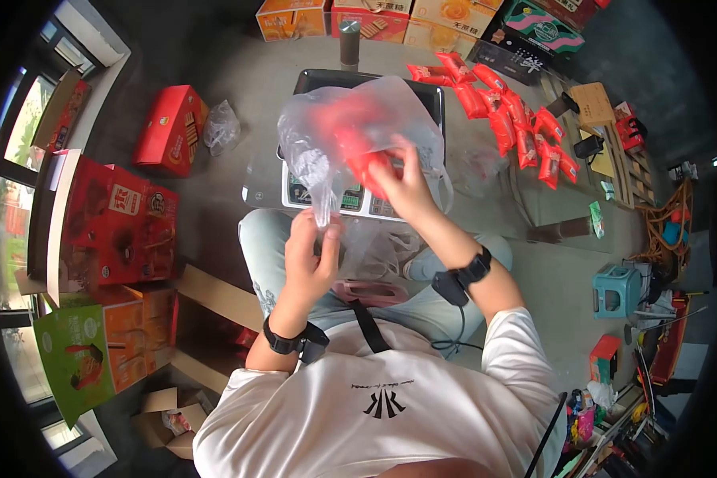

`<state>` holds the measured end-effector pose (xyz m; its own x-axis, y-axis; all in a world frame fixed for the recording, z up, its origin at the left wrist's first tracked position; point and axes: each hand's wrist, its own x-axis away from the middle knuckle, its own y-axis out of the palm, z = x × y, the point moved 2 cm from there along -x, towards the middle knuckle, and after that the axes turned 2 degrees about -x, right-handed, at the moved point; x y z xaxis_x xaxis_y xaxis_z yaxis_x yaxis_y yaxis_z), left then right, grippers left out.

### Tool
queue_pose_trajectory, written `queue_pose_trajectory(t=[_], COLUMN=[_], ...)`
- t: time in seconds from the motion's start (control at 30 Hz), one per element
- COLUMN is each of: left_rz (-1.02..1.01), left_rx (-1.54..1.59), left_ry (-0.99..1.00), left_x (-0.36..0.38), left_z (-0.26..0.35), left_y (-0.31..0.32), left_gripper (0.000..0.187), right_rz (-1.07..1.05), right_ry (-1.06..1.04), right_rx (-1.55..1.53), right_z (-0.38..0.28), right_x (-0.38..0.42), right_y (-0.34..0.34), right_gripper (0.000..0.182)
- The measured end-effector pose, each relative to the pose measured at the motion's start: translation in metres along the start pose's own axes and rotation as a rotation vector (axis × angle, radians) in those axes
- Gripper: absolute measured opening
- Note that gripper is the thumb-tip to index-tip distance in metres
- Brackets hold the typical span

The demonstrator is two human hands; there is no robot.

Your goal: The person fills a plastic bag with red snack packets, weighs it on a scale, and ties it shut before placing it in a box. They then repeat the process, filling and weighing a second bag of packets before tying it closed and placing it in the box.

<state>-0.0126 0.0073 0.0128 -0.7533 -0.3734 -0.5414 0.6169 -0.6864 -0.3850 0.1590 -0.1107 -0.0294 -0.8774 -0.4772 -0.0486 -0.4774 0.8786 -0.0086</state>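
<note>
A clear plastic bag [410, 107] hangs spread above a digital scale [446, 111] on the table. My left hand [312, 248] is closed on the gathered handle of the bag at its near side. At the bag's mouth, my right hand [406, 182] has its fingers round a red snack packet [364, 163]. More red shows blurred through the film farther in. The bag hides most of the scale's dark tray, while part of its lit display [350, 199] shows between my hands.
Several red packets [502, 127] lie on the glass table [482, 195] to the right. Snack boxes [370, 24] line the far side. At the left stand a red box [170, 131], a crumpled bag [221, 127] and larger cartons [119, 227]. A blue stool [616, 291] is at the right.
</note>
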Motion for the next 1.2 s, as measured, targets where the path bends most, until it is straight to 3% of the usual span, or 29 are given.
queue_pose_trajectory(t=[0.07, 0.1, 0.2, 0.23, 0.27, 0.33, 0.37, 0.43, 0.53, 0.6, 0.67, 0.73, 0.77, 0.83, 0.9, 0.93, 0.97, 1.0, 1.1, 1.2], left_rz=[-0.106, -0.120, -0.153, -0.199, -0.212, -0.172, -0.180, -0.160, -0.155, -0.219, -0.247, -0.295, -0.301, -0.301, -0.295, -0.276, -0.278, -0.284, -0.248, -0.243], left_rx=[0.127, 0.149, 0.158, 0.171, 0.200, 0.170, 0.233, 0.291, 0.364, 0.420, 0.397, 0.388, 0.373, 0.363, 0.317, 0.301, 0.304, 0.303, 0.255, 0.226], left_ry=[-0.159, -0.249, -0.307, -0.408, -0.461, -0.360, -0.390, -0.411, -0.472, -0.531, -0.533, -0.527, -0.550, -0.529, -0.535, -0.516, -0.524, -0.534, -0.494, -0.504], left_x=[0.006, 0.006, 0.008, 0.008, 0.007, 0.011, 0.015, 0.016, 0.016, 0.016, 0.016, 0.014, 0.014, 0.018, 0.017, 0.016, 0.015, 0.013, 0.010, 0.015], left_z=[-0.002, 0.001, 0.000, 0.001, 0.003, -0.008, -0.015, -0.016, -0.018, -0.020, -0.020, -0.017, -0.016, -0.018, -0.019, -0.017, -0.015, -0.014, -0.017, -0.024], left_y=[0.001, 0.000, -0.001, -0.004, -0.004, 0.000, 0.003, 0.008, 0.014, 0.018, 0.022, 0.025, 0.027, 0.029, 0.029, 0.028, 0.029, 0.028, 0.018, 0.009], left_gripper=[0.011, 0.013, 0.014, 0.015, 0.015, 0.017, 0.019, 0.018, 0.018, 0.018, 0.018, 0.019, 0.020, 0.020, 0.020, 0.020, 0.020, 0.020, 0.019, 0.019], right_rz=[0.019, -0.079, 0.053, -0.010, 0.037, 0.029, 0.051, 0.043, 0.047, 0.020, 0.200, 0.395, 0.401, 0.530, 0.568, 0.612, 0.678, 0.678, 0.590, 0.432], right_ry=[0.186, 0.275, 0.071, -0.047, -0.049, -0.003, 0.000, 0.181, 0.253, 0.550, 0.545, 0.469, 0.461, 0.287, 0.272, 0.306, 0.210, 0.192, 0.492, 0.432], right_rx=[-0.408, -0.585, -0.367, -0.308, -0.229, -0.119, -0.113, -0.207, -0.076, -0.051, -0.118, 0.160, 0.154, 0.493, 0.618, 0.747, 0.887, 0.866, 1.115, 1.237], right_z=[0.002, -0.027, -0.008, 0.004, 0.017, 0.033, 0.033, 0.028, 0.045, 0.044, 0.066, 0.083, 0.109, 0.159, 0.173, 0.165, 0.152, 0.133, 0.088, 0.089], right_x=[-0.023, -0.019, -0.016, -0.015, -0.010, 0.001, 0.008, 0.029, 0.051, 0.061, 0.057, 0.039, 0.030, -0.014, -0.064, -0.079, -0.090, -0.101, -0.112, -0.101], right_y=[0.009, 0.012, 0.011, 0.007, 0.000, -0.021, -0.036, -0.068, -0.122, -0.166, -0.217, -0.255, -0.276, -0.326, -0.365, -0.362, -0.361, -0.351, -0.310, -0.285], right_gripper=[0.073, 0.074, 0.074, 0.074, 0.065, 0.047, 0.047, 0.030, 0.024, 0.024, 0.025, 0.031, 0.031, 0.046, 0.056, 0.067, 0.081, 0.081, 0.080, 0.074])
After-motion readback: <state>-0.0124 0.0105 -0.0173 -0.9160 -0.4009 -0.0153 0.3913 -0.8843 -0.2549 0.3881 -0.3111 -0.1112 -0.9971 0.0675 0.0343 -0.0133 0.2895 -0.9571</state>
